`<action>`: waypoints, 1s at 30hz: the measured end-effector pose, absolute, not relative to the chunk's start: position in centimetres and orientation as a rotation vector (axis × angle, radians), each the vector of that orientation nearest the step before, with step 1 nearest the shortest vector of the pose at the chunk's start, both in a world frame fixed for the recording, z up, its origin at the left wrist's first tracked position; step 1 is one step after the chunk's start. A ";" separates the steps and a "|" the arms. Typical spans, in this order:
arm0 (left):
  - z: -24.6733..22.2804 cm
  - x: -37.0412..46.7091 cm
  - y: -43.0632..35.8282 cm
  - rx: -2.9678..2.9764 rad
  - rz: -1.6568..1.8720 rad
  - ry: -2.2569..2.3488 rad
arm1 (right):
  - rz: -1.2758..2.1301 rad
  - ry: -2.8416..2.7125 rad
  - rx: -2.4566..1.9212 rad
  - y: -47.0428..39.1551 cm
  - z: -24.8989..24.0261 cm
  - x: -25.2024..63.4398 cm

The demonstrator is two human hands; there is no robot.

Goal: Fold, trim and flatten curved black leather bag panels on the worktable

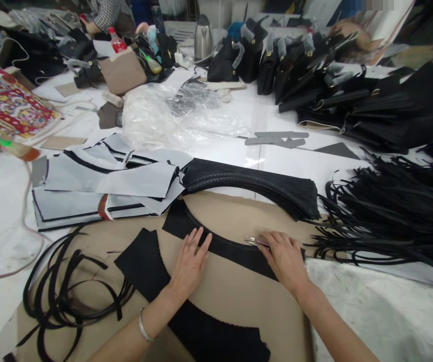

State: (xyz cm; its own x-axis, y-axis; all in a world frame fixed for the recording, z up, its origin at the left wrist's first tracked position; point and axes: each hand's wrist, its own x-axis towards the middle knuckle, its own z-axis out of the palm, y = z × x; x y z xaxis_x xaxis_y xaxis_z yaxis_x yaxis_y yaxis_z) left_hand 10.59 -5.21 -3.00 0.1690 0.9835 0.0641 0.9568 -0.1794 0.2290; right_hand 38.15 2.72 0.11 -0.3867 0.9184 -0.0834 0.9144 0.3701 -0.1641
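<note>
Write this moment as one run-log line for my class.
left hand: on curved black piece | right hand: holding metal tool by piece's inner edge | beyond: stacked black pieces

On the brown board (246,311), the spread left hand (187,266) touches a curved black piece (231,252); the right hand (285,259) grips a small metal tool (252,241) at the piece's far edge. A black stack (246,178) lies along the board's far edge, thin black strips (382,211) at its far right corner.
</note>
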 end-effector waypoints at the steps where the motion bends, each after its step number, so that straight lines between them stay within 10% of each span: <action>1: -3.1 10.7 -5.1 2.314 0.268 1.906 | 0.297 -2.602 -1.721 3.0 0.0 37.8; 14: -3.9 10.8 -4.8 2.336 0.119 1.938 | 1.112 -2.194 -1.686 6.8 -0.8 39.2; 21: -3.9 10.9 -4.8 2.319 0.101 1.946 | 0.504 -1.619 -1.985 8.5 3.4 41.4; 30: -4.4 11.1 -4.8 2.289 0.218 2.005 | 0.636 -2.164 -1.704 -3.4 -1.9 40.4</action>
